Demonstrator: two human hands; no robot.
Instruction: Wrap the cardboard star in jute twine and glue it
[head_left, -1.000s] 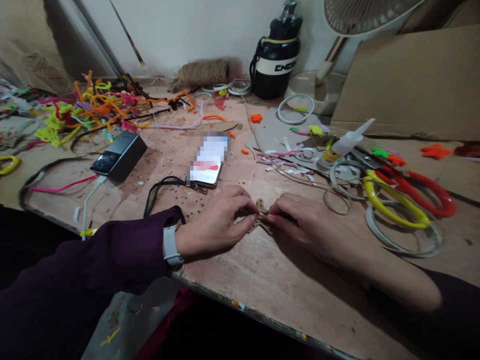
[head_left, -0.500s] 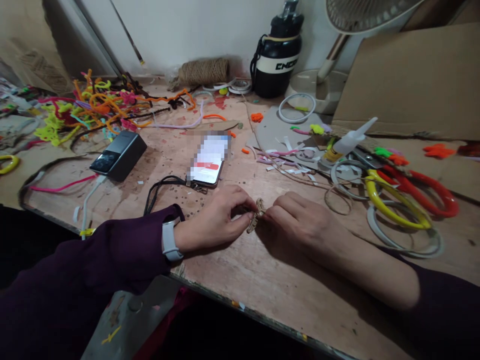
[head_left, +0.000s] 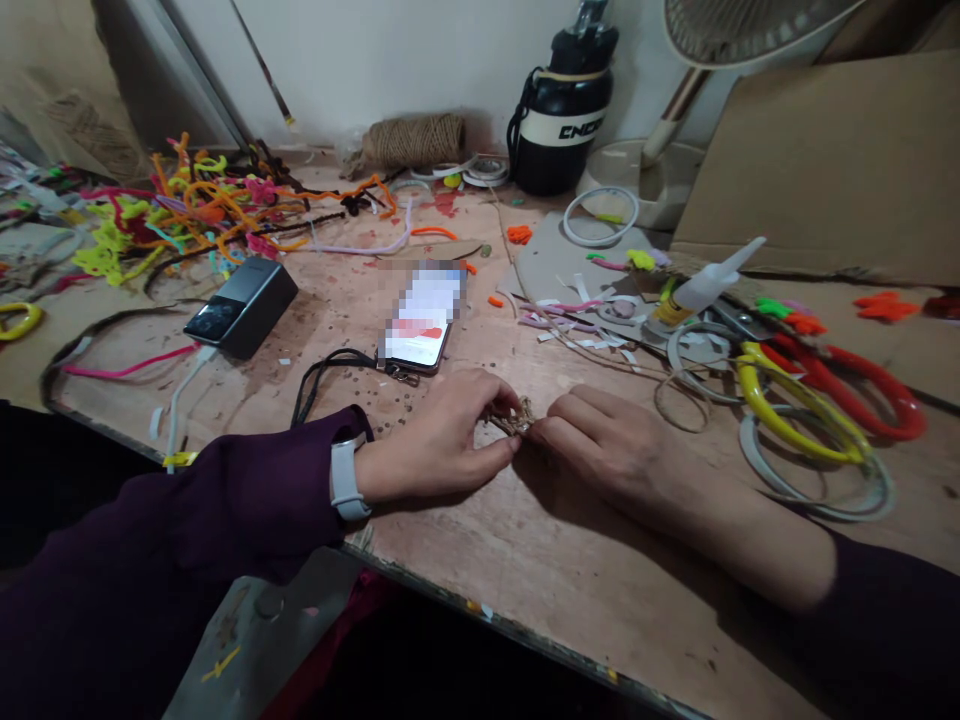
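Note:
Between my two hands, just above the wooden table (head_left: 480,550), is a small knotted piece of brown twine (head_left: 524,410). My left hand (head_left: 450,430) has its thumb and fingertips closed around the piece from the left, covering part of it. From the right, the curled fingers of my right hand (head_left: 611,440) pinch its other end. Exactly how the strands run is too small to make out. A lit phone (head_left: 420,340) with a black strap lies beyond my left hand.
A grey power bank (head_left: 251,310) with a white cable sits left, near a heap of colourful pipe cleaners (head_left: 202,205). Yellow-handled scissors (head_left: 795,420), red handles (head_left: 877,390) and a glue bottle (head_left: 701,285) lie right. Behind stand a twine roll (head_left: 416,140) and a black bottle (head_left: 559,130).
The twine piece has turned between my fingers and shows less below my left fingertips. My left thumb has shifted slightly downward and right. The right hand keeps its pinch.

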